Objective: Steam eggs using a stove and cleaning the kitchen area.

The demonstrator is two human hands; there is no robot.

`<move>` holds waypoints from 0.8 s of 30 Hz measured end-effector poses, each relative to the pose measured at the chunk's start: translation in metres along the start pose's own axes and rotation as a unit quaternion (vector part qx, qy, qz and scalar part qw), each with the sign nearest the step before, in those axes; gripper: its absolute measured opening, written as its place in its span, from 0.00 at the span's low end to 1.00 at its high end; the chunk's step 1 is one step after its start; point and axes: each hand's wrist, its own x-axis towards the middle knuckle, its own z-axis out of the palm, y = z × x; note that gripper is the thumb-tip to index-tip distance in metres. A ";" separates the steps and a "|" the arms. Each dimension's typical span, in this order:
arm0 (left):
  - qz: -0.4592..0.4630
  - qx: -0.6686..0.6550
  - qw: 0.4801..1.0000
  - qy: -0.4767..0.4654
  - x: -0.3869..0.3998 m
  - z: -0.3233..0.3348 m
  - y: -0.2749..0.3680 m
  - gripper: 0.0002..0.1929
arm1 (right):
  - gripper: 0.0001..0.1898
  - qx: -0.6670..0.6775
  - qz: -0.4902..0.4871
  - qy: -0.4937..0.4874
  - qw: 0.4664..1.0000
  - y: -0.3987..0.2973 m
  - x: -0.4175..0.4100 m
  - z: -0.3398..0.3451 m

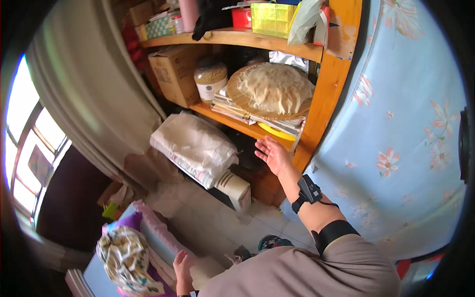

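Note:
My right hand (pixel 274 156) is raised palm-up before a wooden shelf unit (pixel 326 89), fingers slightly curled and apart, with nothing in it. Just above it on the lower shelf sits a round woven straw tray (pixel 235 94). A pale, wrinkled covering (pixel 272 87) lies over the tray; what is under it is hidden. Beneath is a stack of papers or books (pixel 232 108), and a yellow rim (pixel 276 130) shows at the shelf's edge. My left hand (pixel 182 265) hangs low near the pink-edged bedding (pixel 161 232), holding nothing, its fingers loosely apart.
Left of the tray stand a jar of grains (pixel 210 80) and a cardboard box (pixel 176 74). Lower down, a plastic-wrapped bundle (pixel 196 143) lies beside a cream box-like object (pixel 235 189). A floral blue cover (pixel 400 130) hangs at right. Crumpled patterned cloth (pixel 124 256) lies at left.

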 end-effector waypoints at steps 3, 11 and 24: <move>0.026 0.017 0.999 -0.036 0.045 0.023 0.055 0.19 | 0.15 0.031 -0.053 0.026 0.998 -0.003 0.030 0.011; 0.064 0.018 0.989 -0.134 0.158 0.061 0.082 0.17 | 0.08 0.140 -0.142 0.016 0.980 0.002 0.059 0.025; 0.039 0.024 0.912 -0.407 0.243 0.216 0.240 0.18 | 0.13 0.019 -0.147 0.134 0.980 -0.026 0.066 0.055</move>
